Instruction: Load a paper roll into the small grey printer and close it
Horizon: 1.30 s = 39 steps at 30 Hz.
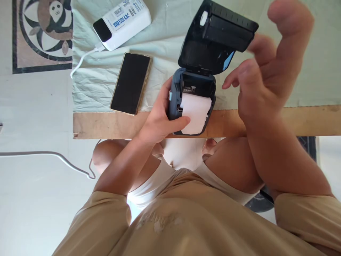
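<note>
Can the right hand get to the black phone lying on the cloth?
Probably yes, but not straight across. The right hand is raised beside the printer's open lid, and the printer with the left hand sits between it and the phone.

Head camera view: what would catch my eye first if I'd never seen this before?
Most likely the small dark printer at the table's near edge, its lid flipped up and a white paper roll showing inside. The left hand grips its side, thumb on the paper, while the right hand hangs open and blurred just beside the lid. To the left on the pale cloth lie a dark phone and a white power bank.
</note>
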Available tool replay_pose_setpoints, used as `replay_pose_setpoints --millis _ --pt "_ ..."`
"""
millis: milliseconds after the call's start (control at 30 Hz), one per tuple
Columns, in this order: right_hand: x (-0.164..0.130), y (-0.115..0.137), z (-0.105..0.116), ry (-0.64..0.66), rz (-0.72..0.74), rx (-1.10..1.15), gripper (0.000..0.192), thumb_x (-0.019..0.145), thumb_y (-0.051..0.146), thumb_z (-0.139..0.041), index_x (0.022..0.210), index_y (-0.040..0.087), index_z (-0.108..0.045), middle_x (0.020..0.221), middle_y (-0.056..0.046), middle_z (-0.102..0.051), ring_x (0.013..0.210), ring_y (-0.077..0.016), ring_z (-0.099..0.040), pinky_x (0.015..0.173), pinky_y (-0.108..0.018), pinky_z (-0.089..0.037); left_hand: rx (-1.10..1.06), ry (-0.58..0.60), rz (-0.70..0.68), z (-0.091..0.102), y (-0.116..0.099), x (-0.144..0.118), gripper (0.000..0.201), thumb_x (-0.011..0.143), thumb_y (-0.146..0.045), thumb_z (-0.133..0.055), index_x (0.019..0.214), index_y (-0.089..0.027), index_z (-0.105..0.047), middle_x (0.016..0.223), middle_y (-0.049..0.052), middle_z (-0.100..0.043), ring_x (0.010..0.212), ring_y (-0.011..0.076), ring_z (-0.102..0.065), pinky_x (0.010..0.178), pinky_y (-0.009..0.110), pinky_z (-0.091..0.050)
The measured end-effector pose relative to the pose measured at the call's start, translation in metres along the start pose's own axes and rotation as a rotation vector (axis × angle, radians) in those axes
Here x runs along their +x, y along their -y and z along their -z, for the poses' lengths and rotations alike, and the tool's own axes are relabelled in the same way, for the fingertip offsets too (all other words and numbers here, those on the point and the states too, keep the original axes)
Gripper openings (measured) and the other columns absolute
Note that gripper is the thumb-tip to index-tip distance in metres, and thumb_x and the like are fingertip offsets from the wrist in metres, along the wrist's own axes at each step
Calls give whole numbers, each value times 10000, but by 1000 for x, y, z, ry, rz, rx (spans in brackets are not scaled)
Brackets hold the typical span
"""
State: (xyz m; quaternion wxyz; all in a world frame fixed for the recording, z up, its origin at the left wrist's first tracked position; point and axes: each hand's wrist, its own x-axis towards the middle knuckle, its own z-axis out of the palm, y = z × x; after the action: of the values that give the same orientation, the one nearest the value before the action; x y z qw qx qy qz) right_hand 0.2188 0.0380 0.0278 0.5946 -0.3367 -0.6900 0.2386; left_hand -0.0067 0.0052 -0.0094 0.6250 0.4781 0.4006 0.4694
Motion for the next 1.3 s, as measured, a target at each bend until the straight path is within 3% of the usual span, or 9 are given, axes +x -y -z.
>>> replay_pose_setpoints --millis 133,233,333,467,633,733,833,1133,1300 --pt "0 -4 2 3 -85 77 227 1034 596 -784 1224 476 -825 1226 -1 -737 1023 -211 -736 541 -299 -562 48 43 -21 6 7 1 1169 620 -410 -961 1666 -294 -453 1365 108 -711 1139 299 -746 832 352 -611" --pt "-4 -5 4 133 11 -25 248 968 577 -837 1035 348 -768 1105 -46 -725 821 -183 -662 523 -333 -508 32 60 -38 8 10 2 1195 634 -383 -955 1691 -297 -404 1512 129 -669 1268 336 -727 876 357 -623" --pt "-8 -7 7 278 72 -79 199 917 445 -852 964 311 -713 1199 -60 -691 730 -147 -578 528 -348 -497 14 82 -48 8 12 2 1250 630 -397 -973 1712 -311 -353 1610 129 -626 1411 367 -677 993 392 -635" --pt "-14 -6 10 406 21 -124 128 935 371 -801 962 298 -700 1400 -79 -619 843 -182 -597 593 -366 -540 -9 41 -45 8 8 -2 1165 647 -399 -987 1674 -298 -445 1591 106 -662 1533 375 -612 1175 427 -594" --pt "-26 -12 4 365 -56 -61 326 1005 559 -773 1237 350 -680 1501 -85 -623 879 -180 -639 602 -347 -533 -148 -14 -56 -1 -3 -14 831 748 -433 -992 1503 -351 -654 1441 51 -753 1462 322 -671 1139 380 -605" --pt "-31 -19 0 410 -195 95 684 996 743 -728 1562 439 -494 1389 -47 -708 880 -185 -696 655 -350 -579 -225 -14 -33 -9 -8 -19 462 916 -457 -886 1343 -359 -741 1183 15 -780 1063 221 -767 868 324 -616" --pt "-30 -24 -1 474 -188 55 743 985 821 -677 1581 415 -499 1261 -37 -741 1003 -227 -731 763 -368 -613 -229 -10 4 -11 -13 -21 301 977 -440 -839 1245 -318 -773 1026 -2 -740 837 148 -690 715 269 -535" --pt "-29 -27 -3 478 -168 11 743 1012 803 -641 1601 378 -487 1381 -60 -699 1091 -235 -728 740 -335 -630 -261 -44 62 -17 -17 -15 427 1021 -662 -714 1217 -287 -770 1175 60 -807 1115 276 -794 846 369 -641" --pt "-27 -17 4 432 -138 -24 718 993 603 -772 1618 375 -503 1608 -105 -595 930 -186 -708 586 -300 -580 -295 -193 68 -21 -12 -12 455 1104 -672 -590 1027 -253 -750 1107 44 -798 1422 317 -711 1027 428 -667"
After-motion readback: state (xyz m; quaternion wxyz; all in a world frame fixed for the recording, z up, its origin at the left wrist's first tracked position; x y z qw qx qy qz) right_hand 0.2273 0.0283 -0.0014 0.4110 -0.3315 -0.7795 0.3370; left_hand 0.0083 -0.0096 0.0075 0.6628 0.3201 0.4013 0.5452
